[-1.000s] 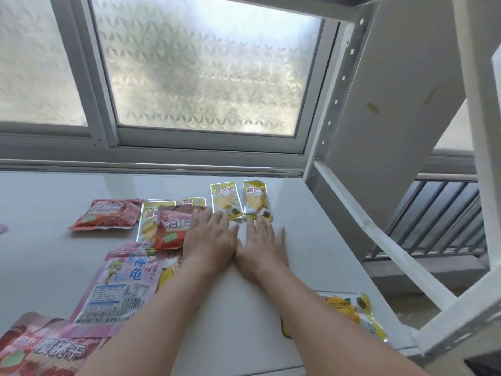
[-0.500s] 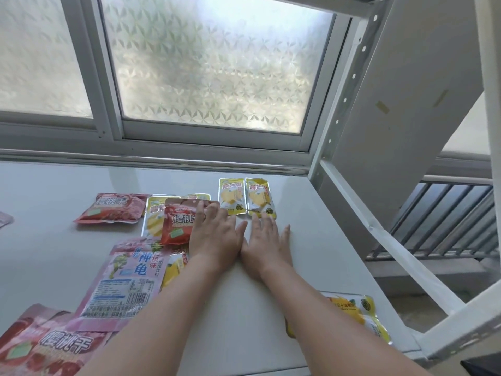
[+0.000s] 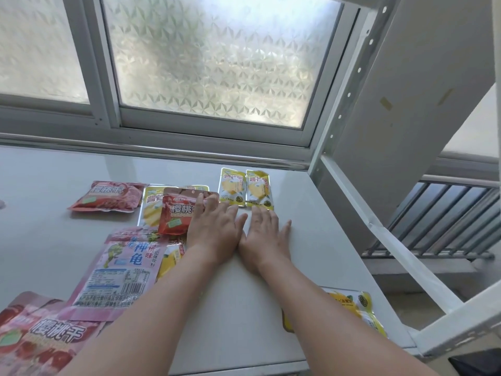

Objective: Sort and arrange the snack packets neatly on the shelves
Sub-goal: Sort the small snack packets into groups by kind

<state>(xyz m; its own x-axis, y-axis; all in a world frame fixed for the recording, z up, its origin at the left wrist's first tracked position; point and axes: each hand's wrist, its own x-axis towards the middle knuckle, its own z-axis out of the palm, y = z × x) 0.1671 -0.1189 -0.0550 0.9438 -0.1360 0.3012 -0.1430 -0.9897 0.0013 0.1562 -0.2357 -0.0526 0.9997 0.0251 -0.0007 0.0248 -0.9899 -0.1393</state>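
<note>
Nearest the camera, a big red packet (image 3: pixel 35 335) lies at the shelf's front left corner, its lettering reading across. Over on the right, a yellow pouch (image 3: pixel 352 308) peeks out from under the right forearm, well behind the fingers. Just left of the left wrist sits a pink packet (image 3: pixel 122 270), long axis running front to back, top edge tilted away and slightly right, barcode end nearest the viewer.

Now the hands: both lie palm down on the white shelf (image 3: pixel 311 240), side by side, thumbs touching. The left hand (image 3: pixel 214 229) has its fingers spread flat, tips resting on the right edge of a small red packet (image 3: pixel 181 213), which stands lengthwise front to back, leaning a touch left. The right hand (image 3: pixel 264 234) is flat too, fingers loosely apart, gripping nothing.

Just beyond the fingertips, two small yellow packets (image 3: pixel 245 188) lie side by side, edges touching, long axes pointing straight away toward the frosted window (image 3: pixel 217 58). Far left of the fingers, another red packet (image 3: pixel 108 196) lies crosswise.
</note>
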